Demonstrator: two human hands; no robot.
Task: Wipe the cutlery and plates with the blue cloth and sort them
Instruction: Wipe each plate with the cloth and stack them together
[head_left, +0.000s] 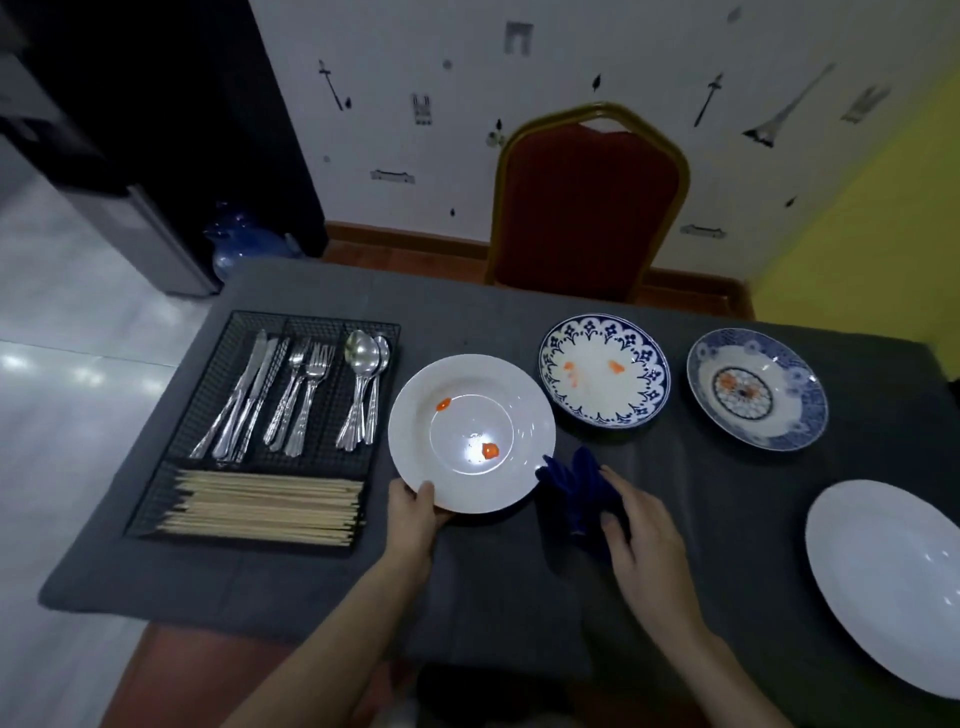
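A round, glossy white plate is gripped at its rim by the left hand, while crumpled blue cloth is clutched in the right hand.

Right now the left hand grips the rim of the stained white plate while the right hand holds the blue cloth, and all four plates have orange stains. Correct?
Not quite. The head view shows orange stains on three plates only: the white plate gripped by the left hand, and two patterned plates. The near-right white plate looks clean. The right hand holds the blue cloth.

Dim, soft focus, glare on plate, warped edges
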